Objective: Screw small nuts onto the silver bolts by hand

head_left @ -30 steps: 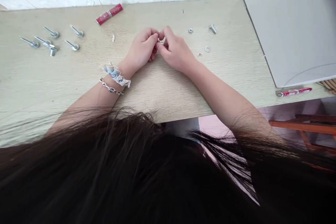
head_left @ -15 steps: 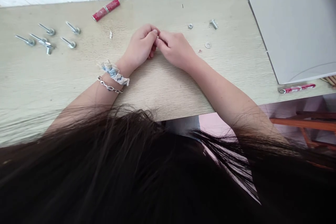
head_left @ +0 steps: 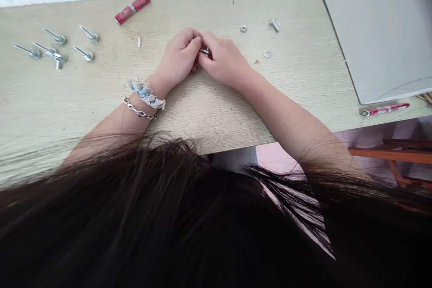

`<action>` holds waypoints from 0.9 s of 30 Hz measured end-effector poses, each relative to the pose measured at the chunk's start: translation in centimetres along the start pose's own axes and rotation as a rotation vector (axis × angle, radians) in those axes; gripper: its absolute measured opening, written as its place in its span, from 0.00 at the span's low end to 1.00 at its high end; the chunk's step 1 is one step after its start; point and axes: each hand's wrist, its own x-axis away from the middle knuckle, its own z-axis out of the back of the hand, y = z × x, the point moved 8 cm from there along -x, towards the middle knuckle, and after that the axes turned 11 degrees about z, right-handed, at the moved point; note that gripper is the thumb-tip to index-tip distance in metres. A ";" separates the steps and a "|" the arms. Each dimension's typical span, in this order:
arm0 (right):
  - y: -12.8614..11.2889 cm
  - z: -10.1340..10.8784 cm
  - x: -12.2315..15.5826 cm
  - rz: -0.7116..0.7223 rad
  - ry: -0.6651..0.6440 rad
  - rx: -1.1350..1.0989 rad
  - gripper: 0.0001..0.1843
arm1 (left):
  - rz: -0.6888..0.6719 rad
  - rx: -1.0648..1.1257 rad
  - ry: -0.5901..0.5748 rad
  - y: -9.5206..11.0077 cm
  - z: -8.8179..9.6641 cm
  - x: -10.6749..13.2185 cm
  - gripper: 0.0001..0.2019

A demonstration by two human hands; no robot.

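My left hand (head_left: 180,54) and my right hand (head_left: 221,58) meet above the middle of the table, fingertips touching. Between them shows a short piece of a shiny metal bolt (head_left: 204,51), its ends covered by the fingers. Both hands are closed on it, the left thumb pressed against the fingers and the right thumb lying under the bolt. To the right of my right hand lie a hex nut (head_left: 243,29), a flat washer (head_left: 267,54) and a short, thick bolt (head_left: 275,25).
Several long screws with fitted heads (head_left: 56,36) lie at the left. A red tube (head_left: 131,9) rests near the white wall. A white panel (head_left: 374,31) bounds the right side, a red-and-white pen-like stick (head_left: 384,109) before it. An orange frame (head_left: 391,155) stands below the table edge.
The fingers of my right hand have shifted slightly, and more of the metal bolt shows between the hands. The view has tilted a little; the things on the table lie as before.
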 end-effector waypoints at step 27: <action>-0.6 0.2 0.2 -0.030 -0.085 0.030 0.06 | -0.096 -0.112 0.029 0.6 0.0 0.3 0.09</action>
